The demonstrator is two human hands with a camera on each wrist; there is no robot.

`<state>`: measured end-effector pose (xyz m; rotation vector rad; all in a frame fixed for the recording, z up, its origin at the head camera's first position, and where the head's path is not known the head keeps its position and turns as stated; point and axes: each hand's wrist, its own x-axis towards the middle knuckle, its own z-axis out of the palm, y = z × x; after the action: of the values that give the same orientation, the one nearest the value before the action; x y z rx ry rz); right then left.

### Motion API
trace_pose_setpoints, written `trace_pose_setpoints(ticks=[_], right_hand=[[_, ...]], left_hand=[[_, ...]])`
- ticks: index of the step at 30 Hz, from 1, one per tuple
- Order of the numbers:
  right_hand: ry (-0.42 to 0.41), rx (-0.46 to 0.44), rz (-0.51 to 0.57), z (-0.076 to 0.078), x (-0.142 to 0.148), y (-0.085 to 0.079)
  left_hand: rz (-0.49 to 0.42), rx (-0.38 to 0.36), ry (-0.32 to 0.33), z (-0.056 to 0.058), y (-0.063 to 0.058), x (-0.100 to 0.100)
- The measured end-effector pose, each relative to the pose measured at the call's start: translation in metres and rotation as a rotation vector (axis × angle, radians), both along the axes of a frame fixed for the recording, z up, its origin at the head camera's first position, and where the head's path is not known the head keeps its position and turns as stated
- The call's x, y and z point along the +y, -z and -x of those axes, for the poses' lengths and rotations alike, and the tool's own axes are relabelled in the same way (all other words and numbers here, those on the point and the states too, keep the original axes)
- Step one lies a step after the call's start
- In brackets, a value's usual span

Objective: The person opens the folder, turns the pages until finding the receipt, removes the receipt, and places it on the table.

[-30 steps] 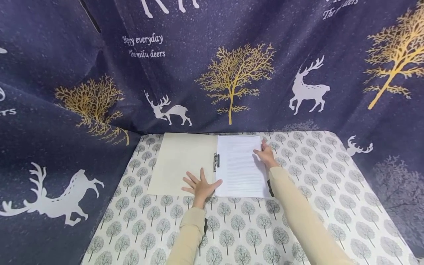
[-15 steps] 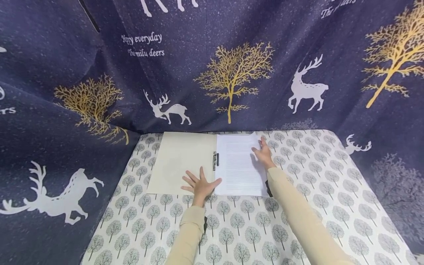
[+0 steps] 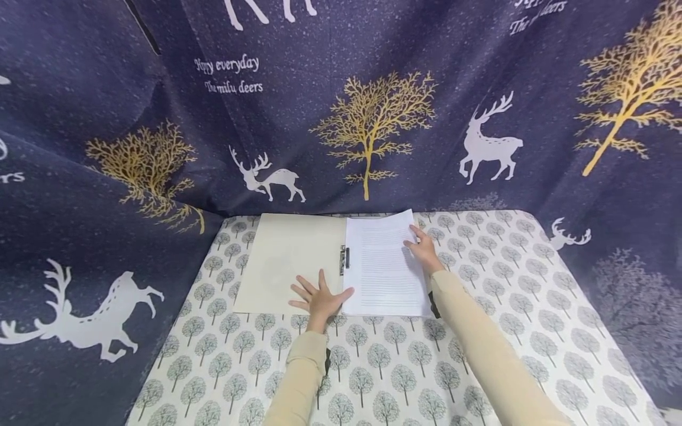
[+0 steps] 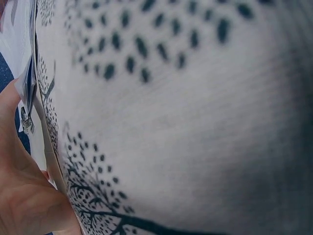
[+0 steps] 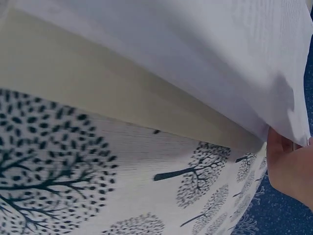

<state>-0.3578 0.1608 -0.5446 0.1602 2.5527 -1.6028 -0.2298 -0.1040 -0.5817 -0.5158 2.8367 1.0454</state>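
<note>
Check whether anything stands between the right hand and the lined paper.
Nothing visible does: the right hand holds the raised right edge of the lined paper. The clip sits at the opposite edge, away from that hand.

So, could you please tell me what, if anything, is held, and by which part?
The right hand holds lined paper by its right edge, toward the far corner; the left hand holds nothing.

The cream folder [image 3: 290, 251] lies open and flat on the table [image 3: 389, 367]. Ruled white paper [image 3: 386, 272] covers its right half, the far right corner raised and bent upward, clear of the folder. A metal clip [image 3: 343, 260] sits at the spine, along the paper's left edge.
</note>
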Motion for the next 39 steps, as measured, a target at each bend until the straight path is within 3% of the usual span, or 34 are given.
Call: trace_pose_setpoints(ticks=[12, 16, 21, 29, 39], right_hand=[[-0.062, -0.042, 0.038, -0.018, 0.002, -0.004], [-0.07, -0.071, 0.046, -0.024, 0.003, -0.007], [-0.082, -0.041, 0.08, -0.032, 0.004, -0.01], [-0.101, -0.022, 0.167, -0.043, 0.005, -0.003], [-0.103, -0.078, 0.26, -0.077, 0.003, -0.01]], left_hand=[[0.031, -0.044, 0.015, 0.005, 0.011, -0.002], [0.02, -0.041, 0.013, 0.003, 0.007, -0.002], [-0.019, -0.004, 0.003, -0.001, 0.0, -0.001], [-0.039, 0.012, 0.018, -0.003, -0.003, -0.002], [-0.046, 0.008, 0.013, -0.005, -0.005, -0.002]])
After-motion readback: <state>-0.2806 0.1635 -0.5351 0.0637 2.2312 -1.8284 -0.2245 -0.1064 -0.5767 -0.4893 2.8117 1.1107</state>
